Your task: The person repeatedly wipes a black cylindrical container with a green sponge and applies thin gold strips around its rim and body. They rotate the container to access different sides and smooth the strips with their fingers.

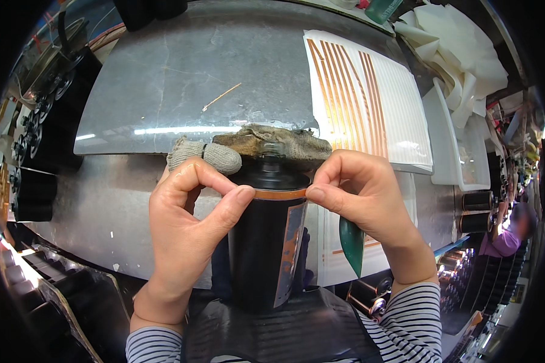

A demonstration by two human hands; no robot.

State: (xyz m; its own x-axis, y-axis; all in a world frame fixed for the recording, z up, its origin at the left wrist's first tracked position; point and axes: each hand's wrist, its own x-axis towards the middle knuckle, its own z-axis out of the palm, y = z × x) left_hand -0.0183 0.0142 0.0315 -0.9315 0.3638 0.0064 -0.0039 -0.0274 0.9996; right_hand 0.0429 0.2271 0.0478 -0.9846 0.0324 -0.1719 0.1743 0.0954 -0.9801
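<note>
Across the can [254, 254], a strip [278, 195] is being pinched by left hand [188, 215] and right hand [364, 190]. Both likely bendy sides are being held well.

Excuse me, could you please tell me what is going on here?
A person's left hand and right hand have their fingers at either end of a copper-coloured strip, held across a black cylinder near its top. A green pointed tool sticks out below the right hand. More copper-coloured strips lie on a white sheet to the right.

White bin [445, 136], purple-clad person [506, 242]
</note>
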